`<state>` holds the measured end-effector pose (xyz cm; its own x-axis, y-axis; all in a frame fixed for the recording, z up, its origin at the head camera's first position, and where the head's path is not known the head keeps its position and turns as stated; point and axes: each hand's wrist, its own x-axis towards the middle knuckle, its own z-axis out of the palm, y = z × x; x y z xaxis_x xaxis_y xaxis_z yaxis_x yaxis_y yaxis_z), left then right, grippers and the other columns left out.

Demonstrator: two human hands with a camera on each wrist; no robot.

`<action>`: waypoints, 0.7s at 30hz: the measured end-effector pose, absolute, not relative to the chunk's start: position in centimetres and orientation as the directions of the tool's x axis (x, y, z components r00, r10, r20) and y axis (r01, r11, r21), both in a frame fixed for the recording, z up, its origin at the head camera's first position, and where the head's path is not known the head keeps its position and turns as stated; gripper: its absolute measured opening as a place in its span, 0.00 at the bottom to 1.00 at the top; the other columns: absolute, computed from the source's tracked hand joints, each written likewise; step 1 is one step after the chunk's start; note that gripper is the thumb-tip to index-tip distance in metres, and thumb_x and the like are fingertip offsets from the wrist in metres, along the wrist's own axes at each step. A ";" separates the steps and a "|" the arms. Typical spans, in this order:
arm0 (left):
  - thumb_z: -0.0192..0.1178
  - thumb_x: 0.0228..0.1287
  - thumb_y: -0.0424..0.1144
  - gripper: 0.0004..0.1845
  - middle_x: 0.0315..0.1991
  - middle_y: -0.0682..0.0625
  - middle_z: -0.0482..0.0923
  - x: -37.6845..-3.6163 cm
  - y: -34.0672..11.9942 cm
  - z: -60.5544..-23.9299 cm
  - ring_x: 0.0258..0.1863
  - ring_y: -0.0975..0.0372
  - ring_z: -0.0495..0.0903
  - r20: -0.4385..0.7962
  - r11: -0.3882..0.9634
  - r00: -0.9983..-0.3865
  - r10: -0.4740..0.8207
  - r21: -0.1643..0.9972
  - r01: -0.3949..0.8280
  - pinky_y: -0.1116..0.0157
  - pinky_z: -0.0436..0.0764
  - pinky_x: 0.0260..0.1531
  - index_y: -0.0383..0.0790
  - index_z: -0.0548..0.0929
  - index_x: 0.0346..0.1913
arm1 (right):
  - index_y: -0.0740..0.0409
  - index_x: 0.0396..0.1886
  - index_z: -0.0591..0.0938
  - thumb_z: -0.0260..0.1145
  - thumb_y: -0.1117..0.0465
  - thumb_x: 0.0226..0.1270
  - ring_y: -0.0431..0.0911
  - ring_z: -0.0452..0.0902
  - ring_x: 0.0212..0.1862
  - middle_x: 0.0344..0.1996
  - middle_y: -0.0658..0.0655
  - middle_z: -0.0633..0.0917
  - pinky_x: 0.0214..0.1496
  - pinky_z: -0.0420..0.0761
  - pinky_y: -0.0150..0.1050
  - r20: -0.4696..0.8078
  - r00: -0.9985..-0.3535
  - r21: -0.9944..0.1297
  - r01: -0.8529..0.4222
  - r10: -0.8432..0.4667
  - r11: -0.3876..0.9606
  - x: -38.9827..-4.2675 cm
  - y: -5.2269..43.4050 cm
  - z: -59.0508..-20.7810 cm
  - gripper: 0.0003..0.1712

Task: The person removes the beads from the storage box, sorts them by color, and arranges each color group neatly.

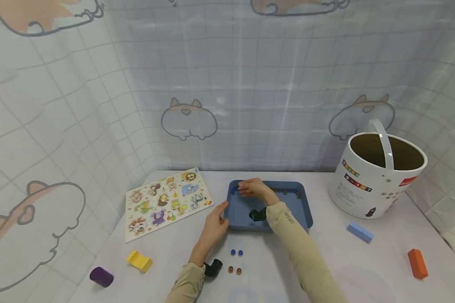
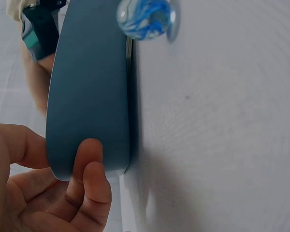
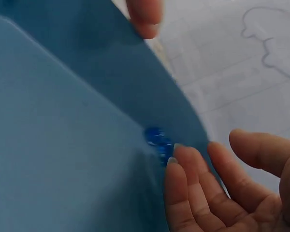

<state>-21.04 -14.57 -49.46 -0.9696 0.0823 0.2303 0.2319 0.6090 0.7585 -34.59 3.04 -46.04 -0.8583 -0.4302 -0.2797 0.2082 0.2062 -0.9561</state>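
Observation:
A blue tray (image 1: 290, 208) lies mid-table. A row of marbles (image 1: 286, 190) lines its far wall. My right hand (image 1: 250, 188) reaches into the tray's far left corner. In the right wrist view its straight fingertips (image 3: 176, 162) touch blue marbles (image 3: 158, 140) lying against the tray wall (image 3: 53, 145). My left hand (image 1: 217, 219) holds the tray's near left corner. In the left wrist view its thumb (image 2: 89, 162) presses on the rim (image 2: 92, 82), with the fingers curled below. A blue swirl marble (image 2: 145, 17) sits on the table beside the tray.
Two blue marbles (image 1: 236, 252) and two brownish ones (image 1: 234, 270) lie in front of the tray. An animal puzzle board (image 1: 167, 202) is at left, a white bucket (image 1: 379, 176) at right. Light blue (image 1: 360, 232), orange (image 1: 417, 263), yellow (image 1: 139, 260) and purple (image 1: 101, 276) blocks are scattered.

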 end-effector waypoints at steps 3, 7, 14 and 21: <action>0.54 0.54 0.24 0.32 0.68 0.38 0.69 -21.0 -14.6 -49.5 0.16 0.72 0.62 0.235 0.607 -0.969 0.081 0.759 0.235 0.74 0.68 0.18 0.29 0.69 0.67 | 0.72 0.64 0.71 0.55 0.64 0.72 0.59 0.75 0.61 0.61 0.72 0.75 0.62 0.77 0.46 -0.307 -0.858 -0.949 0.245 -0.412 0.196 -33.8 2.5 -45.7 0.24; 0.54 0.54 0.25 0.32 0.68 0.38 0.68 -21.0 -14.5 -49.5 0.16 0.72 0.62 0.242 0.603 -0.966 0.087 0.759 0.245 0.74 0.68 0.18 0.29 0.69 0.67 | 0.75 0.63 0.71 0.55 0.67 0.71 0.59 0.76 0.60 0.60 0.73 0.76 0.64 0.75 0.48 -0.310 -0.860 -0.950 0.261 -0.406 0.172 -33.9 1.8 -46.5 0.24; 0.54 0.55 0.25 0.31 0.68 0.38 0.69 -20.9 -14.4 -49.5 0.17 0.73 0.63 0.246 0.607 -0.964 0.097 0.753 0.253 0.75 0.68 0.19 0.29 0.70 0.66 | 0.74 0.51 0.81 0.68 0.70 0.59 0.53 0.85 0.46 0.44 0.68 0.86 0.49 0.84 0.43 -0.246 -0.888 -0.968 0.245 -0.388 0.051 -38.5 0.7 -53.0 0.20; 0.54 0.54 0.24 0.31 0.67 0.37 0.69 -20.7 -14.5 -49.3 0.17 0.73 0.62 0.268 0.600 -0.959 0.091 0.754 0.267 0.75 0.67 0.19 0.28 0.71 0.65 | 0.62 0.49 0.86 0.68 0.67 0.59 0.52 0.81 0.53 0.50 0.64 0.86 0.56 0.80 0.44 -0.290 -0.941 -0.885 0.194 -0.175 0.422 -34.0 -1.3 -47.9 0.17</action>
